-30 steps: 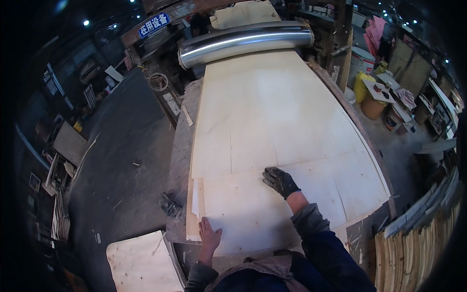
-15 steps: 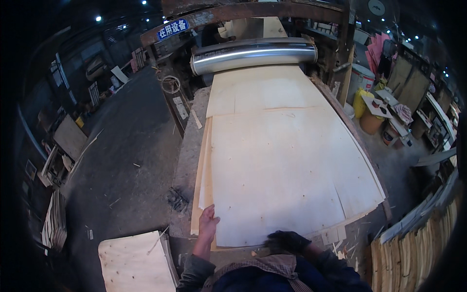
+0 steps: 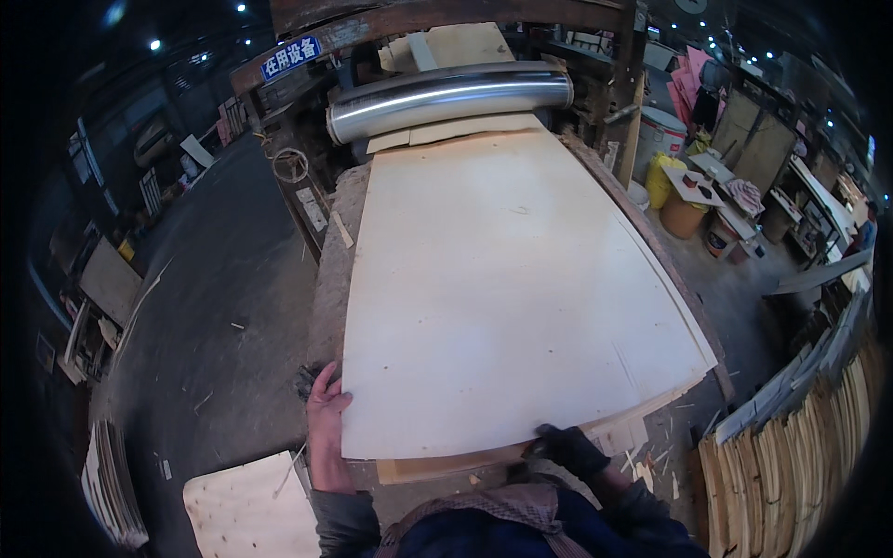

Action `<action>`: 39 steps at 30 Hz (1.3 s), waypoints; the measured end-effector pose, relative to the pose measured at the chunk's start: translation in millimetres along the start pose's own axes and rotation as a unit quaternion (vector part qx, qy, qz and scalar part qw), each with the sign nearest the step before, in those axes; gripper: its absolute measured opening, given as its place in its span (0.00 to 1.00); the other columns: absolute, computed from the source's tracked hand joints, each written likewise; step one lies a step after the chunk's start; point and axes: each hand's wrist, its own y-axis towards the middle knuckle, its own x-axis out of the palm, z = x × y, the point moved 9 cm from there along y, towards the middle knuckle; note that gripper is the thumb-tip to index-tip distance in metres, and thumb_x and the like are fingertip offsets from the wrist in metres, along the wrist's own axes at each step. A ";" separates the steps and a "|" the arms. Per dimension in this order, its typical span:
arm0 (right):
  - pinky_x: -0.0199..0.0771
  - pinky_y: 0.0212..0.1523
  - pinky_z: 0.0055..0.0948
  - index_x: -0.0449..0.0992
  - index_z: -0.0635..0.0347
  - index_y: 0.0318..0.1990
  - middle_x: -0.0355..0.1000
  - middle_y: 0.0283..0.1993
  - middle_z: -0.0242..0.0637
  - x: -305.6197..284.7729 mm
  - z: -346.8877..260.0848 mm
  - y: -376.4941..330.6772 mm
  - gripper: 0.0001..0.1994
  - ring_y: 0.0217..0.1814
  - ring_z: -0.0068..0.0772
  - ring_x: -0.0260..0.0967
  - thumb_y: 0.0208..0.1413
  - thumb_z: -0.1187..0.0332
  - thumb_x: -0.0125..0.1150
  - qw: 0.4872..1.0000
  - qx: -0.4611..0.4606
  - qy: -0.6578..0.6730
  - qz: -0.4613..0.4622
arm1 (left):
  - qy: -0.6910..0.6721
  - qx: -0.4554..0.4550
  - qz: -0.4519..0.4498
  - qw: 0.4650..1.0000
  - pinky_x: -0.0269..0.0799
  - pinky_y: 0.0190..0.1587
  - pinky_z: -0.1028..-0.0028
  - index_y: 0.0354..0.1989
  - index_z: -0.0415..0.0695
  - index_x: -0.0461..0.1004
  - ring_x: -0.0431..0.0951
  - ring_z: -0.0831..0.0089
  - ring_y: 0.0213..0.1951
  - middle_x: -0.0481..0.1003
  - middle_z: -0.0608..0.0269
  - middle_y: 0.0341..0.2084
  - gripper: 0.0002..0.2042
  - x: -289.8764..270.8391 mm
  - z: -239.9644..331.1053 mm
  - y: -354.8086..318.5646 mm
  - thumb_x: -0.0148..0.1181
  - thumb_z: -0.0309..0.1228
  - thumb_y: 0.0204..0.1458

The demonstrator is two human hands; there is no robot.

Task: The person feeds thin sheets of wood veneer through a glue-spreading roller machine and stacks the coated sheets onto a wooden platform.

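A broad pale wood veneer sheet (image 3: 502, 279) lies over other sheets on the machine bed, its far edge close to a shiny metal roller (image 3: 451, 100). At its near left edge is my bare left hand (image 3: 326, 414), fingers apart and pointing forward, thumb against the sheet's side. My right hand (image 3: 569, 451), in a dark glove, closes on the near edge, right of the middle; its underside fingers are hidden. A browner sheet (image 3: 437, 467) shows beneath the near edge, and more layers stick out at the near right.
Left of the bed, a stack of veneer (image 3: 246, 507) sits low by my left arm. Upright veneer bundles (image 3: 791, 474) stand at the right. Wood scraps (image 3: 651, 465) lie near my right hand. A rusty frame (image 3: 628, 102) holds the roller; buckets and a yellow bag (image 3: 659, 181) are beyond it.
The top veneer sheet has moved forward toward the roller and left, covering the layers that showed along its left side. My left hand's fingers have spread. The view has shifted slightly.
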 end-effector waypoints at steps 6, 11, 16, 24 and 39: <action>0.70 0.34 0.30 0.70 0.67 0.36 0.70 0.28 0.41 32.9 -17.7 75.7 0.09 0.30 0.34 0.68 0.54 0.68 0.50 0.994 -0.065 -0.084 0.004 | 0.373 -0.034 0.100 0.922 0.69 0.41 0.72 0.55 0.38 0.57 0.73 0.65 0.37 0.72 0.54 0.35 0.27 -115.0 -94.5 23.0 0.54 0.21 0.42; 0.70 0.42 0.47 0.68 0.67 0.36 0.69 0.31 0.50 18.4 -23.6 196.1 0.08 0.35 0.51 0.68 0.51 0.72 0.50 0.967 0.004 0.253 -0.035 | 0.583 0.025 0.082 0.808 0.56 0.55 0.60 0.57 0.38 0.53 0.57 0.48 0.56 0.53 0.36 0.55 0.33 -88.7 -159.7 -18.2 0.60 0.33 0.42; 0.68 0.49 0.49 0.67 0.65 0.38 0.68 0.40 0.50 31.5 -80.1 243.2 0.10 0.46 0.51 0.66 0.52 0.68 0.50 0.976 -0.041 0.215 0.006 | 0.623 -0.014 0.054 0.780 0.54 0.57 0.59 0.58 0.40 0.53 0.54 0.43 0.57 0.44 0.35 0.58 0.36 -63.1 -170.4 -33.5 0.62 0.38 0.40; 0.63 0.54 0.48 0.67 0.58 0.44 0.67 0.46 0.44 32.5 -39.3 228.4 0.12 0.53 0.45 0.63 0.51 0.70 0.52 0.980 0.008 0.184 -0.076 | 0.561 0.031 0.050 0.826 0.58 0.55 0.63 0.54 0.39 0.59 0.56 0.46 0.56 0.49 0.37 0.57 0.32 -64.8 -161.9 -31.7 0.64 0.29 0.37; 0.68 0.43 0.23 0.64 0.63 0.52 0.68 0.43 0.36 -117.0 -93.5 -42.4 0.19 0.44 0.24 0.65 0.50 0.76 0.52 0.770 -0.408 -0.354 0.341 | 0.144 -0.017 -0.042 0.989 0.65 0.44 0.79 0.56 0.32 0.56 0.71 0.74 0.42 0.71 0.55 0.42 0.27 15.0 -69.8 -37.2 0.44 0.10 0.43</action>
